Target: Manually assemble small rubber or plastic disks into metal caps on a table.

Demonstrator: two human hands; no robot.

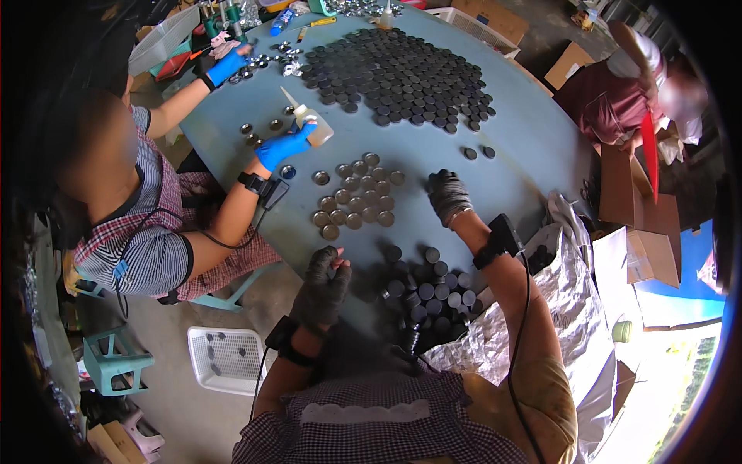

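Observation:
My left hand (323,286), in a dark fingerless glove, hovers at the near table edge with its fingers curled in; whatever it may hold is hidden. Palm down and closed, my right hand (448,197) wears the same kind of glove, and its fingers cover anything beneath them. Between my hands and to the left lie several shallow round metal caps (356,204), open side up. A pile of black round caps (433,298) is heaped at the near edge, below my right hand. Two black caps (470,154) sit apart beyond it.
A large spread of black caps (402,77) covers the far table. At left, a co-worker's blue-gloved hand (286,147) holds a glue bottle (313,127). Another person (618,100) stands at right near cardboard boxes (653,255). A white basket (202,363) is on the floor.

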